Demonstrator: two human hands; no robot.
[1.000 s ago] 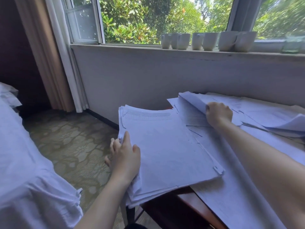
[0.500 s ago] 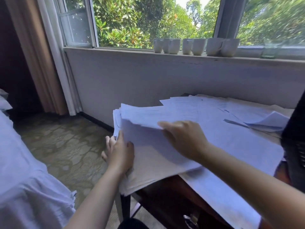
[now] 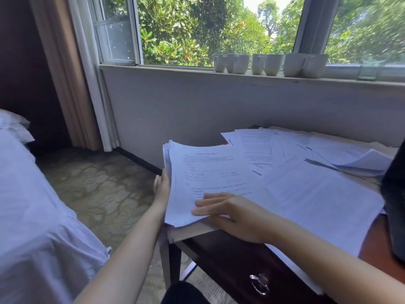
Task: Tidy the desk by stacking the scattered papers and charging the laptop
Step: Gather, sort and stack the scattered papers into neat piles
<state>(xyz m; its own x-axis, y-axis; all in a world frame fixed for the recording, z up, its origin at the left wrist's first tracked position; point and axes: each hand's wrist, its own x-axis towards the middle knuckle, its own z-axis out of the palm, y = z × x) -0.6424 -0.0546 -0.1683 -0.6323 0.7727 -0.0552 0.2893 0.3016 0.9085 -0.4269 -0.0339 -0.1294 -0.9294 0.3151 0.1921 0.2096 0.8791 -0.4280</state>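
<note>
Right hand (image 3: 232, 213) lies flat, fingers straight, on the paper stack (image 3: 208, 170) at the desk (image 3: 219, 255) corner; left hand (image 3: 162, 189) abuts its left edge, fingers largely hidden, grip indeterminate.

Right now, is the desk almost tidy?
Not yet. Done: a thick stack of white printed papers at the dark wooden desk's left corner. In hand: the right hand lies flat on top, the left hand touches its side. Left: loose white sheets cover the desk; the black shape at the right, likely the laptop, shows no cable.
</note>
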